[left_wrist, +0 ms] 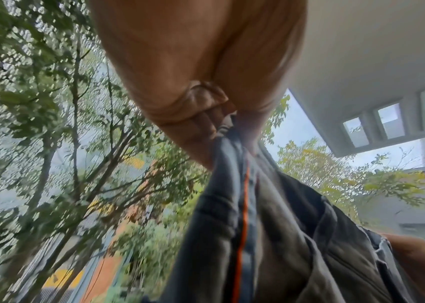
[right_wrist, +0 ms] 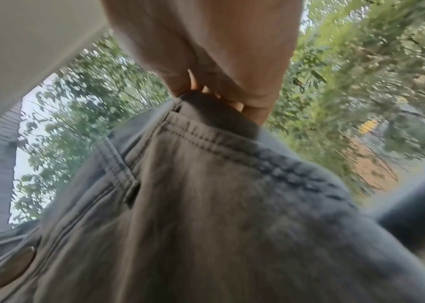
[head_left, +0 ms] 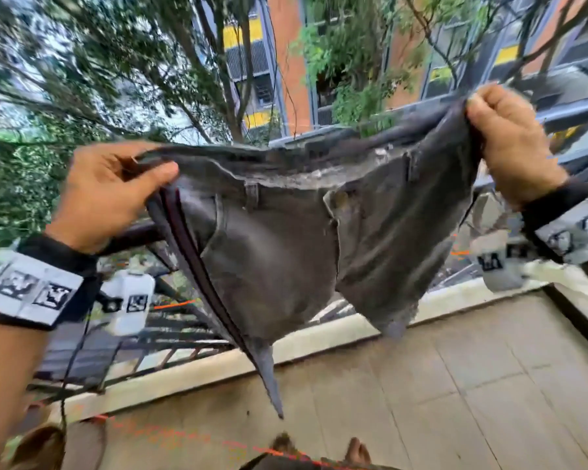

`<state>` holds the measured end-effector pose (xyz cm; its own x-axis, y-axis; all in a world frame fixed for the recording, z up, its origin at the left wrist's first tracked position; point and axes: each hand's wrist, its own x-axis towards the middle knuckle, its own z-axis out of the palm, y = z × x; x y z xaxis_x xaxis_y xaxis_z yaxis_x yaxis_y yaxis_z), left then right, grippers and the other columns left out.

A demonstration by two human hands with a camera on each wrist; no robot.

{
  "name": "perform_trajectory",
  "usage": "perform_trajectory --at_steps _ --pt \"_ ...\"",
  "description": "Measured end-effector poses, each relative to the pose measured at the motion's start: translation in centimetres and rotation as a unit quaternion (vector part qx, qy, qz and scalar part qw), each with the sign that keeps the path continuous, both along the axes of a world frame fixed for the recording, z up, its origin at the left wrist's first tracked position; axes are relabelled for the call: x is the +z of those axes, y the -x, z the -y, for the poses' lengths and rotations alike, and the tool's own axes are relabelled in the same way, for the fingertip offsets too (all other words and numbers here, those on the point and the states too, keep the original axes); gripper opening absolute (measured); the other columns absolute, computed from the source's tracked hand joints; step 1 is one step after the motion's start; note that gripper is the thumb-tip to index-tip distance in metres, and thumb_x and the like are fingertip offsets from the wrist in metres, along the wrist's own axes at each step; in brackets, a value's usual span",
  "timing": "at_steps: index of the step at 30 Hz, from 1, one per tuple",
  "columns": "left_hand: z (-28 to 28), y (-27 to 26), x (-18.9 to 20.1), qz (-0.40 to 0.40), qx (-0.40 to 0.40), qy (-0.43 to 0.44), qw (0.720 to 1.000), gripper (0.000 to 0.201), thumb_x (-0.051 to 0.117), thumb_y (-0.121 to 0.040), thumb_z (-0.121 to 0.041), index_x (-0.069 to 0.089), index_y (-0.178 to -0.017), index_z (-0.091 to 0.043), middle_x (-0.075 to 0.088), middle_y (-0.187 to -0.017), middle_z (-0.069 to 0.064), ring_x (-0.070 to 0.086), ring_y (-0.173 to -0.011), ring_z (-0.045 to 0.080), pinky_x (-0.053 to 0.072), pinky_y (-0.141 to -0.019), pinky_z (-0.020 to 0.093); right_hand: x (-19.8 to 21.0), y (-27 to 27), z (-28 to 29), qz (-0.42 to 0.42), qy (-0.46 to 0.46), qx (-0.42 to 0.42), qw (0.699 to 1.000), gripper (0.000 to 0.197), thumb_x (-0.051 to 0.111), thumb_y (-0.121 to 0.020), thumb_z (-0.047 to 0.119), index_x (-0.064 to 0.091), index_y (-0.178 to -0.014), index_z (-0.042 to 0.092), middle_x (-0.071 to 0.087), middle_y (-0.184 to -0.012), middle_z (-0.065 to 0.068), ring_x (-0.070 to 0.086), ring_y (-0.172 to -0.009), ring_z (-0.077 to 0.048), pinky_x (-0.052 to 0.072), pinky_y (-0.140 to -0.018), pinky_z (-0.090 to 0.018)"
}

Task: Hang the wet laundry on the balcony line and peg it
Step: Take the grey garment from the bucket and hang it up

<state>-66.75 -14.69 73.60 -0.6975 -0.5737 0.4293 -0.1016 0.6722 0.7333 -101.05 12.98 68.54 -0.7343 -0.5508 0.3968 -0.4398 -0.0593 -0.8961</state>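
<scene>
One pair of grey shorts (head_left: 286, 239) is held up at the waistband, stretched between two hands: left hand (head_left: 106, 191) pinching the left end, right hand (head_left: 510, 144) clamped on the right end. One dark balcony railing (head_left: 574, 113) runs behind the shorts; trees (head_left: 82, 79) stand beyond, tiled floor (head_left: 455, 385) below.
</scene>
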Motion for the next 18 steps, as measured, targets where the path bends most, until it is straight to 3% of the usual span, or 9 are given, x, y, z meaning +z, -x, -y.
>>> perform_trajectory --at_steps 3,5,7,9,11,13,14,16,18 --pt "1.9 2.5 4.7 -0.065 0.029 0.040 0.997 0.006 0.069 -0.093 -0.025 0.073 -0.096 -0.025 0.068 -0.075 -0.031 0.061 -0.071 -0.012 0.051 -0.071 0.014 7.5 1.9 2.5 -0.086 0.045 -0.028 0.995 0.029 0.047 -0.097 0.029 0.051 -0.069 0.034 0.043 -0.066 0.016 0.039 -0.065 0.007 0.032 -0.064 -0.016" --pt "3.3 4.5 6.5 -0.111 0.053 0.054 0.991 0.016 0.068 -0.092 -0.029 0.068 -0.103 -0.018 0.066 -0.073 -0.036 0.059 -0.072 -0.013 0.047 -0.071 0.012 11.4 3.1 3.8 -0.107 0.070 -0.037 0.991 0.021 0.050 -0.093 0.030 0.051 -0.072 0.033 0.055 -0.062 0.023 0.046 -0.065 0.016 0.039 -0.070 -0.011" --pt "4.5 7.0 6.5 -0.136 0.052 0.057 0.988 0.018 0.070 -0.089 -0.027 0.066 -0.103 -0.015 0.066 -0.074 -0.036 0.059 -0.073 -0.014 0.046 -0.075 0.013 12.4 4.7 4.9 -0.108 0.071 -0.046 0.990 0.016 0.053 -0.090 0.032 0.050 -0.074 0.030 0.057 -0.059 0.032 0.049 -0.063 0.019 0.042 -0.071 -0.008" --pt "5.9 9.4 4.0 -0.108 0.065 0.043 0.991 0.023 0.072 -0.087 -0.020 0.069 -0.105 -0.005 0.070 -0.082 -0.027 0.060 -0.075 -0.015 0.046 -0.077 0.011 10.2 6.6 5.8 -0.127 0.006 -0.072 0.989 0.027 0.054 -0.094 0.026 0.050 -0.068 0.031 0.053 -0.053 0.032 0.045 -0.055 0.015 0.035 -0.061 -0.008" --pt "7.1 11.2 0.0 -0.071 0.087 0.030 0.993 0.034 0.075 -0.081 -0.026 0.073 -0.102 0.001 0.072 -0.095 -0.005 0.065 -0.082 -0.002 0.048 -0.078 0.015 5.5 8.8 5.9 -0.102 -0.077 -0.119 0.985 0.029 0.057 -0.091 0.035 0.058 -0.062 0.033 0.053 -0.050 0.027 0.046 -0.051 0.009 0.036 -0.058 -0.015" --pt "7.3 12.3 -4.5 -0.022 0.101 0.028 0.994 0.035 0.077 -0.077 -0.029 0.074 -0.099 -0.002 0.067 -0.088 -0.003 0.067 -0.082 0.013 0.046 -0.077 0.014 0.4 10.0 5.7 -0.062 -0.133 -0.168 0.975 0.022 0.056 -0.087 0.043 0.063 -0.071 0.030 0.056 -0.052 0.015 0.052 -0.051 0.001 0.048 -0.058 -0.026" --pt "6.9 12.8 -6.7 0.004 0.098 0.021 0.995 0.030 0.079 -0.079 -0.023 0.075 -0.099 -0.001 0.062 -0.083 -0.005 0.066 -0.081 0.016 0.045 -0.075 0.012 -2.3 10.4 5.5 -0.034 -0.165 -0.181 0.969 0.020 0.056 -0.090 0.039 0.061 -0.077 0.025 0.057 -0.052 0.009 0.054 -0.051 -0.001 0.052 -0.059 -0.029" --pt "5.9 13.2 -10.4 0.050 0.083 0.035 0.995 0.024 0.079 -0.081 -0.015 0.076 -0.101 -0.002 0.058 -0.081 0.003 0.062 -0.085 0.026 0.048 -0.077 0.025 -7.1 10.6 5.5 0.057 -0.192 -0.163 0.966 0.020 0.049 -0.099 0.025 0.052 -0.080 0.020 0.063 -0.052 0.002 0.059 -0.048 -0.008 0.056 -0.060 -0.032" --pt "4.5 13.3 -12.7 0.092 0.068 0.081 0.990 0.023 0.076 -0.082 -0.020 0.078 -0.103 -0.010 0.060 -0.085 0.013 0.059 -0.086 0.032 0.047 -0.077 0.036 -11.0 10.0 4.8 0.145 -0.178 -0.137 0.964 0.021 0.039 -0.104 0.019 0.047 -0.085 0.022 0.069 -0.058 -0.005 0.064 -0.048 -0.014 0.056 -0.055 -0.032"
